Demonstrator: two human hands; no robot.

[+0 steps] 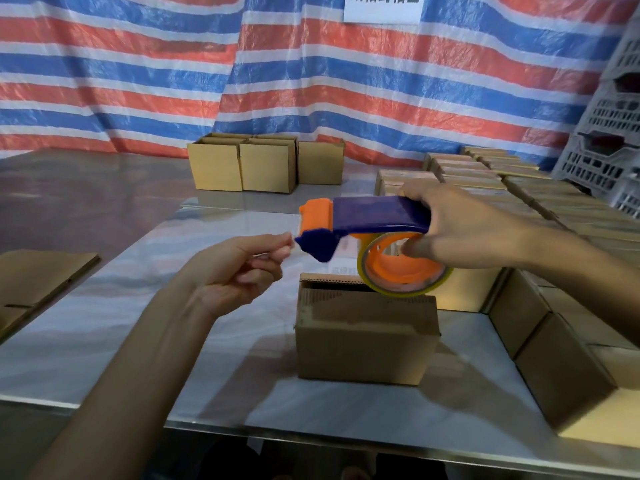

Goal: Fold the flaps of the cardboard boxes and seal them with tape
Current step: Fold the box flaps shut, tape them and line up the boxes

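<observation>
Right grip (464, 230) holds tape dispenser (377, 213) | left grip (235, 271) pinches tape (391, 291) | box (363, 334) below

Sign (381, 10) cut off above; left hand (235, 271) perhaps pinches blurred tape (293, 244).

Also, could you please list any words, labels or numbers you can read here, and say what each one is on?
Sign on the tarp: dark characters, cut off by the frame's top edge; unreadable.
Small print just behind the near box: too blurred to read.
Dispenser and other boxes: no text visible.
</observation>
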